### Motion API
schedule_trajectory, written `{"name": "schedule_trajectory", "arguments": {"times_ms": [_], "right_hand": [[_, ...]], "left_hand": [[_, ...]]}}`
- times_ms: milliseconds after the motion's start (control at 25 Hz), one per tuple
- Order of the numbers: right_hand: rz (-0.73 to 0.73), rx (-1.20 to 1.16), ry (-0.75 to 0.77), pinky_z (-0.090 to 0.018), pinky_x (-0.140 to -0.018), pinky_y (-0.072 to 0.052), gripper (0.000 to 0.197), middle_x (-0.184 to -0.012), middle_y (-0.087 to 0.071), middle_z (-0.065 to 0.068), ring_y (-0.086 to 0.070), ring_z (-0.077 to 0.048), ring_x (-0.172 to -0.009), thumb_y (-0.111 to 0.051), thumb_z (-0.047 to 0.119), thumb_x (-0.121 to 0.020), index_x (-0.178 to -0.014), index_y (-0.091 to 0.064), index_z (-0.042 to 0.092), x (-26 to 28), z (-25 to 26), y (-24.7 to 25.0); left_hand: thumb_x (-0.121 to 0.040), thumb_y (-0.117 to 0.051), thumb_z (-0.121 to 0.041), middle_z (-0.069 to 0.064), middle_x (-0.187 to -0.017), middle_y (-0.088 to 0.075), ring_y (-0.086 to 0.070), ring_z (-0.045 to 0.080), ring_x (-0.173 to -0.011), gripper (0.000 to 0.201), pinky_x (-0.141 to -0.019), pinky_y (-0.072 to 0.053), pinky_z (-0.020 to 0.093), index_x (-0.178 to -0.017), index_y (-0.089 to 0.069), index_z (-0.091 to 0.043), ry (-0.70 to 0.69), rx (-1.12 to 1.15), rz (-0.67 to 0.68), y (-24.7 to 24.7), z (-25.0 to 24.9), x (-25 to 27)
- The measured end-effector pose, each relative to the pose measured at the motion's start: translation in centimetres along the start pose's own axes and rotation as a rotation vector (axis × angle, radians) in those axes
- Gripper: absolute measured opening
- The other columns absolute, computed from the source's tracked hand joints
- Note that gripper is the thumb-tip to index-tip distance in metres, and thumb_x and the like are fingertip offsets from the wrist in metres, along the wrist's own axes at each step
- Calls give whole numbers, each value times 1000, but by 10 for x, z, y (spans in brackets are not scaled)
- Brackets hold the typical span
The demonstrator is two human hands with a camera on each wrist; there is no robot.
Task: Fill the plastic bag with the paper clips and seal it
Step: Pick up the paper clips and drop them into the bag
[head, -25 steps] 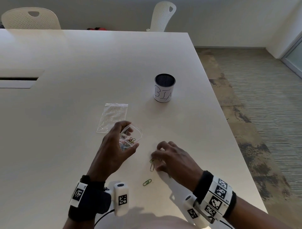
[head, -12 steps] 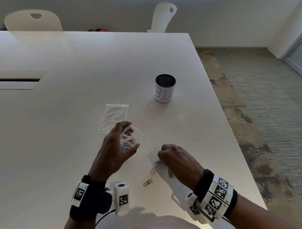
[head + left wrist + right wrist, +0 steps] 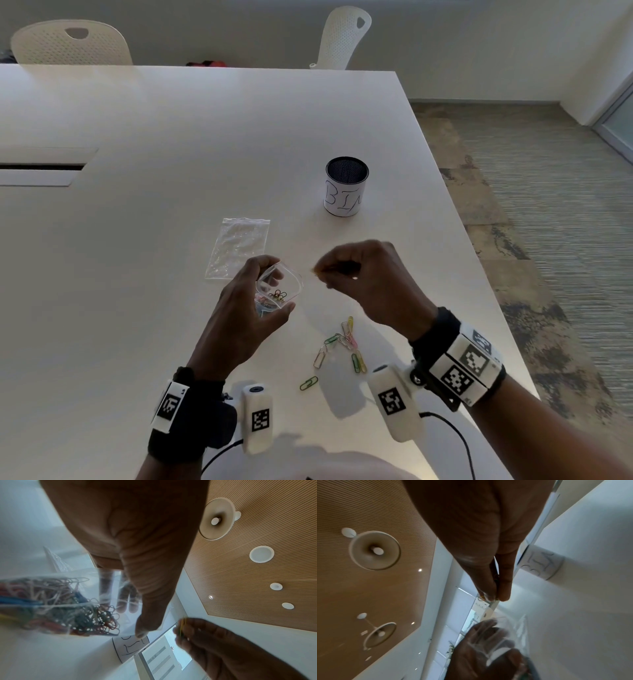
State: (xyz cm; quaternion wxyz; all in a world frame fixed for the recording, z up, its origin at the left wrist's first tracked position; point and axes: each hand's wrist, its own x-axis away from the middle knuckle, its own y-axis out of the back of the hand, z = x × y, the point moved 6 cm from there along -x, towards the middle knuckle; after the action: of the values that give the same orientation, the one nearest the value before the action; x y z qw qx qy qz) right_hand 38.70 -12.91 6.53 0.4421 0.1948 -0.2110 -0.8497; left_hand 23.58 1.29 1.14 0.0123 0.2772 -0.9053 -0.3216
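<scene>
Above table (image 3: pixel 171 205), near front edge: plastic bag (image 3: pixel 279 287) held open in left hand (image 3: pixel 246 318), fingers curled round it. Many paper clips (image 3: pixel 68 608) already inside. Right hand (image 3: pixel 370 281) at 3 o'clock of bag, pinching clip (image 3: pixel 183 626). Loose clips (image 3: pixel 346 346) at 5 o'clock left to pick. Sealing not done. Second bag (image 3: pixel 239 246) flat at 11 o'clock. Mesh cup (image 3: pixel 346 186) at 1 o'clock, inside too dark to tell.

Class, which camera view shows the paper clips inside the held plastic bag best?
The left wrist view: the paper clips fill the plastic bag close up. The head view shows them small; the right wrist view shows mostly the bag.
</scene>
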Motion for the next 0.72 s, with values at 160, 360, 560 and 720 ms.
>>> {"name": "schedule_trajectory", "arguments": {"times_ms": [160, 360, 560, 720], "right_hand": [[112, 92, 181, -28, -74, -61, 10, -86, -80, 0, -74, -7, -75, -78, 8, -89, -96, -82, 13, -18, 36, -28], [219, 204, 219, -35, -69, -61, 9, -86, -80, -6, -76, -13, -73, -73, 8, -93, -97, -81, 9, -25, 42, -52], [103, 224, 226, -22, -67, -58, 8, -84, -80, -3, -73, -8, -70, -75, 7, -91, -94, -82, 10, -26, 44, -34], [200, 226, 149, -31, -68, -59, 8, -81, -77, 1, -70, -9, -68, -73, 9, -92, -95, -79, 14, -6, 20, -21]], "left_hand": [[-81, -86, -22, -9, -109, -66, -69, 8, -96, 61, -73, -49, 6, -130, -49, -26, 15, 9, 1, 0, -3, 1], [-81, -85, -19, -10, -107, -66, -66, -2, -94, 59, -70, -49, 7, -127, -49, -28, 10, 3, -4, 3, -5, 2], [-81, -86, -22, -10, -110, -64, -67, 5, -99, 60, -76, -51, 7, -129, -49, -26, 10, -4, -4, 2, -3, 2], [-82, -85, -24, -13, -114, -64, -64, 3, -104, 62, -80, -48, 5, -133, -49, -24, -2, -5, -8, 3, -1, 1]]}}
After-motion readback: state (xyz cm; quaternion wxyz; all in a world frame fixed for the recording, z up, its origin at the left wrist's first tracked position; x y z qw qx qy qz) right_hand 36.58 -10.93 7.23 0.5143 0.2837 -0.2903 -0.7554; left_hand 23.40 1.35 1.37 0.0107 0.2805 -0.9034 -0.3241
